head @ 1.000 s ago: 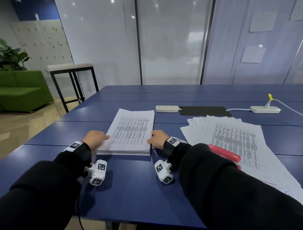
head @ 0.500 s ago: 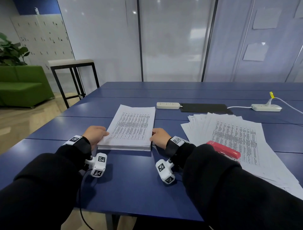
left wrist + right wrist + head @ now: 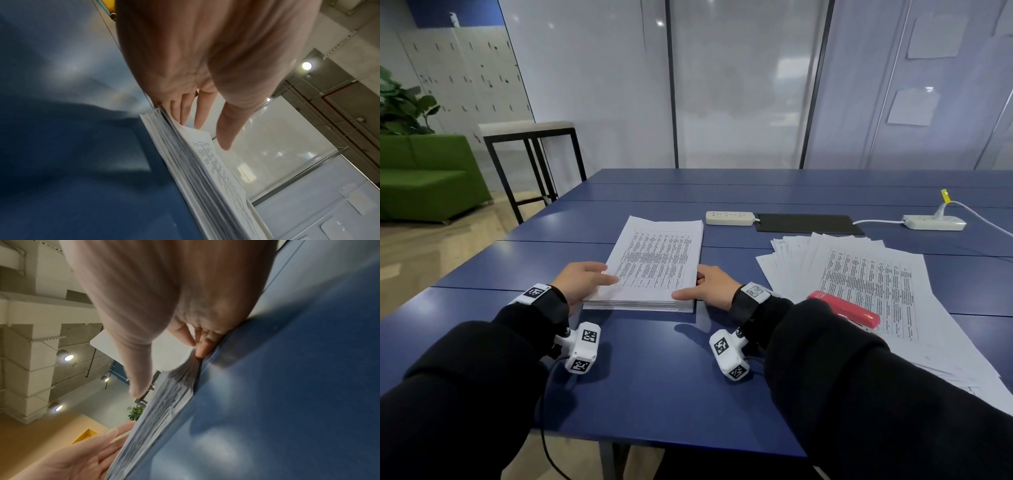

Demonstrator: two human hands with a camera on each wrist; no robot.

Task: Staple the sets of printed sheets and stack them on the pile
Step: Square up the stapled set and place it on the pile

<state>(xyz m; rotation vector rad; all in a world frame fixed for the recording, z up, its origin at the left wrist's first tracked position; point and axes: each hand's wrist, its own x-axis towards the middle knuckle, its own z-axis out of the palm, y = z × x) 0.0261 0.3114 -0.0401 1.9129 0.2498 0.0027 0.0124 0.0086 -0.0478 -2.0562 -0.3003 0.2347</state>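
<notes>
A thick pile of printed sheets (image 3: pixel 657 263) lies on the blue table (image 3: pixel 654 394) in front of me. My left hand (image 3: pixel 582 279) presses straight fingers against the pile's left side, with the thumb lying on top near the front corner. My right hand (image 3: pixel 709 286) touches the right side, its thumb stretched along the near right corner. In the left wrist view the fingers (image 3: pixel 185 112) lie along the pile's edge (image 3: pixel 205 178). The right wrist view has the fingertips (image 3: pixel 202 352) against the pile's side (image 3: pixel 160 415). A red stapler (image 3: pixel 846 310) rests on fanned loose sheets (image 3: pixel 866 274) to the right.
Two white power strips (image 3: pixel 729 218) (image 3: pixel 934 222) and a black pad (image 3: pixel 806 223) lie beyond the papers. A cable runs off to the right. A black-framed high table (image 3: pixel 527 137) and a green sofa (image 3: pixel 421 174) stand to the left of the table.
Both hands stay at the pile's sides. My left thumb has slid further onto the top sheet, and my right thumb now reaches over the near right corner.
</notes>
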